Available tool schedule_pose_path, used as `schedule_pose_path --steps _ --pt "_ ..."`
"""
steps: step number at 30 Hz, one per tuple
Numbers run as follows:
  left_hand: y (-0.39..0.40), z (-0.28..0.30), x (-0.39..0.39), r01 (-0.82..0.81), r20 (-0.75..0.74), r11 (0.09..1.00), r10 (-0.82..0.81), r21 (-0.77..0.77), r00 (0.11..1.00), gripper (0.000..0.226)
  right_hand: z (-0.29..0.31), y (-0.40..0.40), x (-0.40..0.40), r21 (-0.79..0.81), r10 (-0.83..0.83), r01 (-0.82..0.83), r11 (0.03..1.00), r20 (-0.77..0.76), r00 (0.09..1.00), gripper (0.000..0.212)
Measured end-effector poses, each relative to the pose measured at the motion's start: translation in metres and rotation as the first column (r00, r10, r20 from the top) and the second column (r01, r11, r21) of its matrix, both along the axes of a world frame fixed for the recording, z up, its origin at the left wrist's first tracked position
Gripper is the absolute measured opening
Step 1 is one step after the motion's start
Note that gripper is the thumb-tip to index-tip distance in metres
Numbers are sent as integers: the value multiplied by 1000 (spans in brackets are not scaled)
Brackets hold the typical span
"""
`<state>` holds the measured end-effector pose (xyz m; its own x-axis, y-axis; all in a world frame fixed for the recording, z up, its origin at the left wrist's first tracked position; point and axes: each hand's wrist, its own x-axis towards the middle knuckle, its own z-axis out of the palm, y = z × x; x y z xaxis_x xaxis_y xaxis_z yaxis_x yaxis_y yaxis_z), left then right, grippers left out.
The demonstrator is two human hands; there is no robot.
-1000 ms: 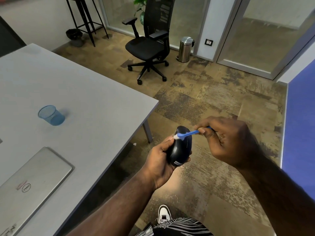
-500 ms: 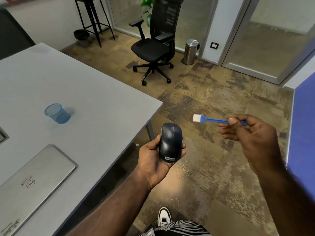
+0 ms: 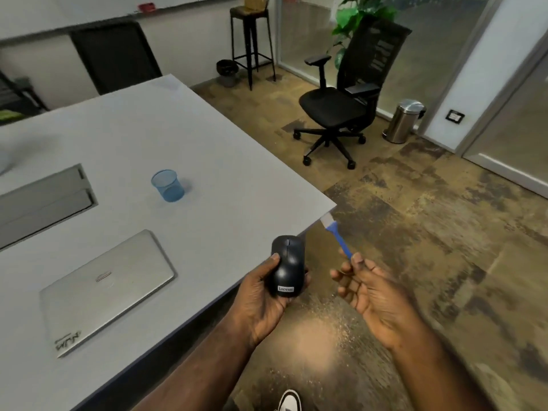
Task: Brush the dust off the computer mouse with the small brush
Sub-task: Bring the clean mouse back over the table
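The left hand (image 3: 264,295) cups the mouse (image 3: 287,266) over the table (image 3: 207,161) edge; the mouse looks light, hard and slick, best held by its sides. The right hand (image 3: 370,287) pinches the brush (image 3: 338,235) by its thin, stiff handle, bristles clear of the mouse.

Bare grey tabletop (image 3: 207,161) lies open at centre frame between the blue mesh cup (image 3: 168,186) and the closed silver laptop (image 3: 106,287) lower left.
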<state>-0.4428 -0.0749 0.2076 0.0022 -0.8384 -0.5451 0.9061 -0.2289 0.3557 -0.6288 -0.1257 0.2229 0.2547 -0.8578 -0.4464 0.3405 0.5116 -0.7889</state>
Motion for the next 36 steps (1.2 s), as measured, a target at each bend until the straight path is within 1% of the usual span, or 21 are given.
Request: schedule_pose_path --steps 3,6,9,13,18,21,24,29,31,33,36 --pt "-2 -4 18 -105 57 994 103 34 993 37 -6 -13 38 -16 105 -106 994 -48 993 20" --pt "-6 -11 41 -193 191 977 173 94 966 34 -13 -24 80 -55 182 -190 980 -132 974 23" --pt "-13 -21 68 -259 301 954 205 151 931 36 -23 -32 123 -124 194 -224 967 -216 957 23" --pt "-28 -33 105 -308 345 936 237 168 908 32 -34 -38 175 -166 199 -256 952 -298 934 21" --pt "-46 -49 153 -277 375 948 202 157 905 32 -55 -57 232 -201 166 -263 944 -401 901 16" --pt "-59 -64 182 -228 446 956 125 186 886 29 -73 -73 262 -204 157 -278 939 -464 872 17" --pt "-75 -85 211 -195 497 952 55 234 866 29 -95 -88 291 -173 168 -296 939 -523 836 17" --pt "-98 -126 249 -222 486 908 25 354 874 36 -141 -109 331 -110 189 -313 943 -596 780 13" --pt "-105 -141 261 -241 471 886 30 395 881 37 -157 -114 344 -89 205 -329 940 -623 755 16" --pt "-111 -156 268 -257 470 864 27 434 882 37 -172 -120 355 -75 213 -351 933 -674 708 23" --pt "-122 -178 274 -290 524 829 -5 479 852 33 -192 -131 369 -61 211 -363 930 -719 662 25"
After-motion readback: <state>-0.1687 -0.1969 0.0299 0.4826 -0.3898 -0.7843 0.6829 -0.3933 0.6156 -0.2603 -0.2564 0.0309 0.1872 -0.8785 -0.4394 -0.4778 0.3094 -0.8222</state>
